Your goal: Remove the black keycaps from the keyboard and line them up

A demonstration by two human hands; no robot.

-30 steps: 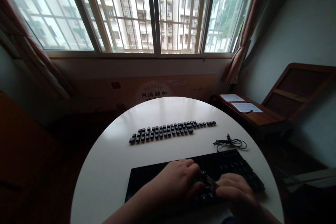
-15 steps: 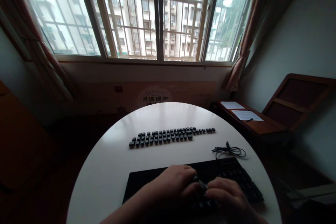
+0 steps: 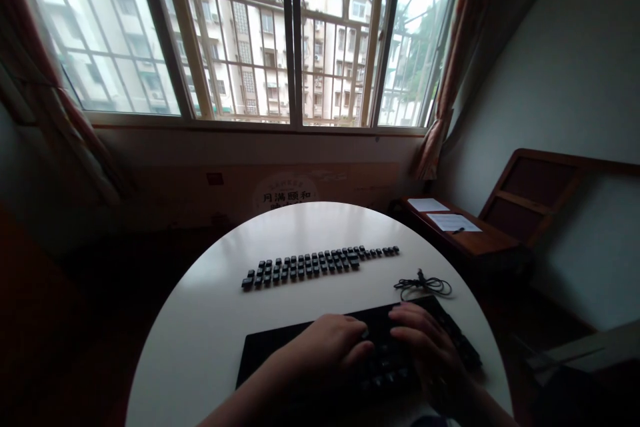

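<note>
Over the middle of the black keyboard (image 3: 270, 343), my left hand (image 3: 333, 343) pinches a small dark keycap (image 3: 365, 333) between thumb and index finger. My right hand (image 3: 425, 340) is just to the right, above the keyboard, with its fingers stretched out and slightly apart. Its palm side is in shadow, and I cannot make out whether anything is tucked there. Some keys (image 3: 390, 377) show on the keyboard between and below my hands. Several loose black keycaps (image 3: 305, 267) lie in rows on the table behind the keyboard.
A coiled black cable (image 3: 425, 285) lies behind the keyboard's right end on the round white table (image 3: 190, 327). To the right, papers (image 3: 455, 222) and a pen rest on a wooden seat (image 3: 485, 247). A barred window (image 3: 295, 40) is ahead.
The metal tool between my hands is out of sight. My right hand has moved up and its fingers have straightened. A keycap shows in my left fingers. The view has shifted slightly.
</note>
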